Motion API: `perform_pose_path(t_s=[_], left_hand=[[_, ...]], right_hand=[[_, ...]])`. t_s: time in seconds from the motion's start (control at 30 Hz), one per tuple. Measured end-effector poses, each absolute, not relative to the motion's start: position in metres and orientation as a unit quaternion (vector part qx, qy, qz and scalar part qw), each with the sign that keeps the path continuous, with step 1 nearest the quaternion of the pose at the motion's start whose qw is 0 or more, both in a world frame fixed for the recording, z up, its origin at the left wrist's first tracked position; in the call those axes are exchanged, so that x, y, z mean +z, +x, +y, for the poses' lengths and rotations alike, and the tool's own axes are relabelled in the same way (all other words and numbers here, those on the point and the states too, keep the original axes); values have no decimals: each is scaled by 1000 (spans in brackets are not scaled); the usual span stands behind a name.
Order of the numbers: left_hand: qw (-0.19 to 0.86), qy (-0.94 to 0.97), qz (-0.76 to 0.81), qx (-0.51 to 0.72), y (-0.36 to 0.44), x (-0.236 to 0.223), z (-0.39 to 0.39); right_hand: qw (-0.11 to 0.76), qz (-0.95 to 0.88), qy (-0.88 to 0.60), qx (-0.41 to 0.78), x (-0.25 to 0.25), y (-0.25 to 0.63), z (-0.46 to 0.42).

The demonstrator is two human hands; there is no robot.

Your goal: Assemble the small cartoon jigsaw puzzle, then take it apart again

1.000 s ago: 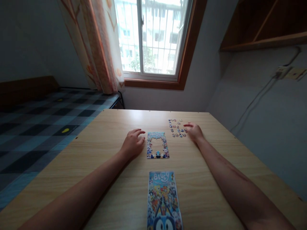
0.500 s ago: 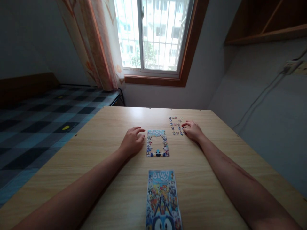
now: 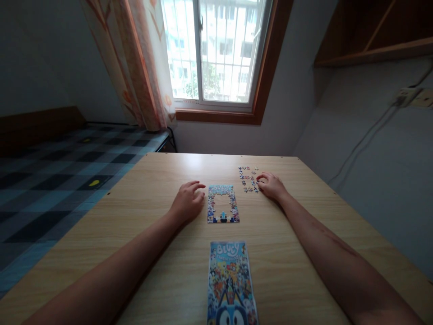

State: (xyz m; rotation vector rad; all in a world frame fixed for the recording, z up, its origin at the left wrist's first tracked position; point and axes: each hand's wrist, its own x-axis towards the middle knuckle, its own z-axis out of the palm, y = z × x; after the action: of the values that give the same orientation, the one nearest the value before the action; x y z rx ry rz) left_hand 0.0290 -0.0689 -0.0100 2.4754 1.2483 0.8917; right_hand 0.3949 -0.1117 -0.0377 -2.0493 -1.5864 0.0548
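Observation:
The partly assembled jigsaw puzzle (image 3: 211,204) lies flat on the table, its frame joined around a bare middle with a few pieces fitted at the bottom. My left hand (image 3: 187,200) rests on the table just left of it, fingers apart, holding nothing. Loose puzzle pieces (image 3: 246,178) are spread at the far right of the puzzle. Over their right edge is my right hand (image 3: 271,185), thumb and forefinger bent together around a small puzzle piece (image 3: 261,182) that is partly hidden. Nearer me lies a Bluey picture sheet or box (image 3: 231,280), cut off by the lower edge.
The wooden table (image 3: 162,275) reaches toward a barred window (image 3: 226,54). A bed with a checked cover (image 3: 64,167) stands at the left, beside a curtain (image 3: 142,67). On the right wall are a shelf (image 3: 375,56), a socket and a cable (image 3: 361,135).
The view has shifted very slightly. Both hands stay in nearly the same places, the right one still at the loose pieces and the left one beside the puzzle.

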Motion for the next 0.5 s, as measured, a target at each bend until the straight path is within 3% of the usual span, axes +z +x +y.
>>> perform_pose_path(t_s=[0.5], left_hand=[[111, 842, 430, 308, 29, -12, -68]], right_hand=[[285, -578, -764, 29, -38, 394, -112]])
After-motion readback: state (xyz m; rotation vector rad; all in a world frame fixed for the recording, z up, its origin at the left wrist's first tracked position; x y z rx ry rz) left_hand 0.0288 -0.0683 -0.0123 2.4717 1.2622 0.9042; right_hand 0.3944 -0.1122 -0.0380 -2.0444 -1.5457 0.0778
